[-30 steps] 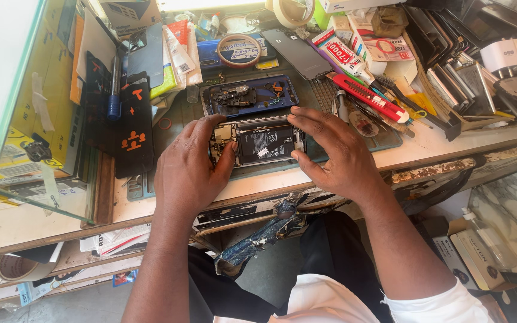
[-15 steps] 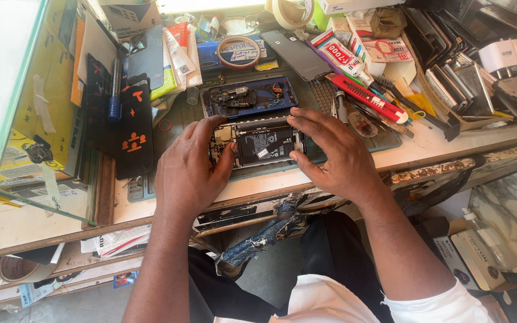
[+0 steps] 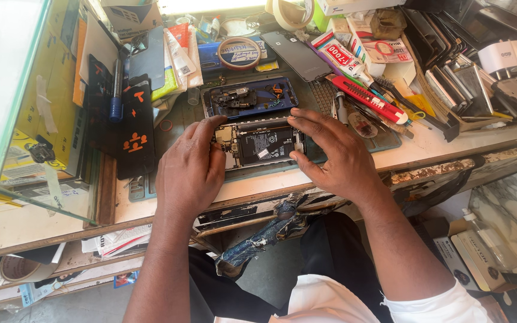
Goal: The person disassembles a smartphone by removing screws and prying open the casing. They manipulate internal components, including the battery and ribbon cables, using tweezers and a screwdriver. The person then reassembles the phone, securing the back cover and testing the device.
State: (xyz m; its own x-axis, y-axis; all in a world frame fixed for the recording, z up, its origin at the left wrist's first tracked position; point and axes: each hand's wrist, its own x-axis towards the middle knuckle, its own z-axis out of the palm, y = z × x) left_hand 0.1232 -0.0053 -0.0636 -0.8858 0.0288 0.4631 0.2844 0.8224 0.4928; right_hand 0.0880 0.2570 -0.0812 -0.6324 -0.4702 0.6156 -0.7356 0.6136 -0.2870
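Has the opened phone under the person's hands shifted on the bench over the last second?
No. The opened phone lies just below the blue back cover, as before, with the left hand and right hand at its ends.

Glossy glass case [image 3: 7,90], worn wooden bench edge [image 3: 438,146] — matt black plastic phone frame [image 3: 264,143].

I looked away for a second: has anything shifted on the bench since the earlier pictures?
Hardly anything. Both hands still grip the opened phone by its ends, the left hand on the left end, the right hand on the right; neither let go. The phone appears slightly less tilted than before. The blue back cover behind it and the red tube stayed put.
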